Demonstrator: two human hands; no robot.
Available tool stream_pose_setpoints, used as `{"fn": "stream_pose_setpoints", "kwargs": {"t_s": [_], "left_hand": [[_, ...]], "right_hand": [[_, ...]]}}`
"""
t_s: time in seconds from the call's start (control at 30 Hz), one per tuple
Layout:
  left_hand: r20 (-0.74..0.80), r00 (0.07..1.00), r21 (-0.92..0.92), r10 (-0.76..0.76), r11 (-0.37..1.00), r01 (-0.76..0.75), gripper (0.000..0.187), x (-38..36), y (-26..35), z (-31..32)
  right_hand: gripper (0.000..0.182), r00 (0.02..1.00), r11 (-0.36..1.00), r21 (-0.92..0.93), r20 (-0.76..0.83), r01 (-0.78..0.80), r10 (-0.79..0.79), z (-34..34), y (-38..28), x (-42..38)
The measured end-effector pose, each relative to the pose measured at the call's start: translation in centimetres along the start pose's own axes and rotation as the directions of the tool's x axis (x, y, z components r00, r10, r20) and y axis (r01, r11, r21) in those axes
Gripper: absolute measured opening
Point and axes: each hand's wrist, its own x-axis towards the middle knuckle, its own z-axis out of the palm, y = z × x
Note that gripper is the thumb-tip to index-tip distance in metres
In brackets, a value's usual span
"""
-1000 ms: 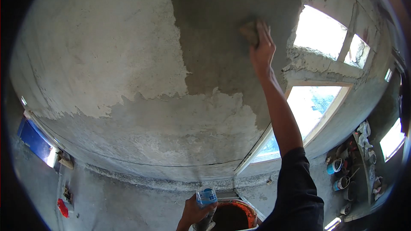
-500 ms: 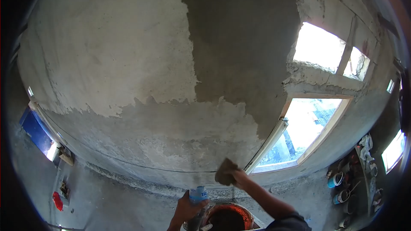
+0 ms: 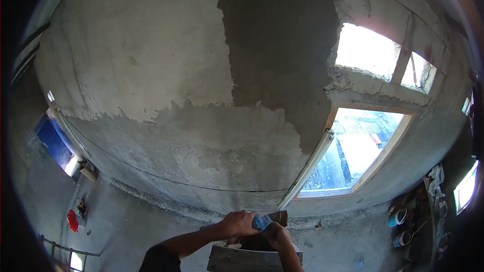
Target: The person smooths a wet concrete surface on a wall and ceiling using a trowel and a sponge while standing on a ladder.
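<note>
My left hand (image 3: 239,223) is wrapped round a plastic bottle with a blue label (image 3: 261,221), tilted toward my right hand. Brown and block-like, a sponge (image 3: 280,216) is gripped in my right hand (image 3: 277,235), right beside the bottle's end. Both hands are close together over a dark container, whose opening (image 3: 254,242) shows partly under my arms. A wooden plank (image 3: 242,260) lies in front of that opening. Beyond my hands stands a plastered wall (image 3: 151,70) with a darker, damp-looking patch (image 3: 277,45).
To the right, a framed window opening (image 3: 353,151) has a long pale straightedge (image 3: 306,171) leaning at its left side. Buckets (image 3: 398,216) stand along the far right. A red object (image 3: 72,220) lies on the floor at left, near a metal rail (image 3: 70,248).
My right hand has come down from the wall with the sponge to meet the bottle. My left hand has lifted the bottle, moved right and tilted it. The view has shifted.
</note>
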Motion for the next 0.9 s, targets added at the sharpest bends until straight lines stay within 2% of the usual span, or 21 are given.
{"fn": "stream_pose_setpoints", "kwargs": {"t_s": [0.03,0.07,0.1,0.13,0.23,0.27,0.33,0.37,0.43,0.47,0.5,0.57,0.63,0.67,0.73,0.77,0.83,0.87,0.9], "left_hand": [[-0.003,1.0,0.003,-0.006,1.0,0.006,0.061,0.2,0.2,0.3],[-0.027,1.0,0.096,0.013,0.995,-0.01,0.059,0.6,0.4,0.5],[-0.046,0.998,0.187,0.033,0.982,-0.024,0.058,1.0,0.4,0.8],[-0.043,0.999,0.185,0.029,0.982,-0.021,0.058,1.4,0.5,1.2],[-0.126,0.986,0.319,0.113,0.945,-0.068,0.051,2.3,0.3,2.3],[-0.134,0.981,0.342,0.143,0.935,-0.089,0.049,2.5,0.3,2.5],[-0.161,0.975,0.349,0.154,0.933,-0.09,0.064,3.7,-0.2,3.1],[-0.141,0.979,0.342,0.149,0.935,-0.093,0.064,3.8,0.0,3.2],[-0.168,0.978,0.352,0.127,0.934,-0.061,0.048,3.6,1.5,2.0],[-0.162,0.979,0.346,0.123,0.936,-0.06,0.048,3.4,1.9,1.3],[-0.164,0.982,0.291,0.097,0.956,-0.046,0.051,3.2,2.3,0.5],[-0.169,0.983,0.224,0.074,0.974,-0.035,0.055,3.3,2.0,0.1],[-0.402,0.912,-0.02,0.083,0.995,-0.1,0.059,3.7,0.6,0.0],[-0.408,0.909,-0.031,0.084,0.994,-0.105,0.059,3.9,0.0,-0.1],[-0.664,0.747,-0.321,-0.037,0.916,-0.24,0.057,4.2,-1.5,-0.1],[-0.666,0.745,-0.329,-0.038,0.911,-0.248,0.057,4.3,-2.3,0.4],[-0.776,0.581,-0.508,-0.246,0.789,-0.345,0.051,4.7,-3.7,1.9],[-0.777,0.521,-0.576,-0.353,0.733,-0.363,0.051,5.3,-4.1,2.9],[-0.776,0.521,-0.581,-0.355,0.724,-0.372,0.051,6.0,-4.6,3.9]], "right_hand": [[0.022,0.995,0.988,-0.143,-0.081,0.052,-0.064,-0.4,-0.2,-0.1],[0.022,0.995,0.989,-0.142,-0.075,0.05,-0.061,-0.7,-0.4,0.0],[0.019,0.985,0.981,-0.153,-0.112,0.117,-0.134,-0.8,-0.6,0.0],[0.017,0.967,0.97,-0.165,-0.153,0.18,-0.205,-0.8,-0.9,-0.3],[0.015,0.967,0.978,-0.126,-0.17,0.168,-0.188,-0.1,-1.8,-0.9],[0.014,0.966,0.975,-0.133,-0.169,0.176,-0.197,-0.3,-1.9,-1.1],[0.014,0.963,0.976,-0.13,-0.184,0.176,-0.198,-1.5,-2.2,-0.2],[0.013,0.964,0.973,-0.102,-0.145,0.208,-0.222,-2.5,-2.3,0.3],[0.012,0.963,0.969,-0.072,-0.116,0.238,-0.245,-2.4,-3.4,-0.3],[0.011,0.94,0.951,-0.062,-0.144,0.304,-0.31,-1.2,-4.2,-1.2],[0.012,0.912,0.927,-0.057,-0.17,0.37,-0.375,-0.4,-5.1,-1.6],[0.03,0.865,0.882,-0.116,-0.173,0.457,-0.471,-1.0,-7.1,-1.0],[0.03,0.862,0.877,-0.151,-0.17,0.455,-0.477,0.9,-9.1,-1.4],[0.03,0.861,0.875,-0.164,-0.169,0.456,-0.48,0.8,-9.9,-1.0],[0.033,0.9,0.89,-0.178,-0.046,0.419,-0.433,0.7,-11.4,0.9],[0.033,0.898,0.887,-0.19,-0.047,0.421,-0.437,0.7,-11.8,2.0],[0.034,0.928,0.912,-0.183,0.02,0.368,-0.371,1.9,-12.7,4.2],[0.038,0.942,0.933,-0.145,-0.012,0.33,-0.335,3.0,-13.0,5.3],[0.038,0.94,0.929,-0.157,-0.014,0.335,-0.341,4.3,-13.3,6.5]]}}
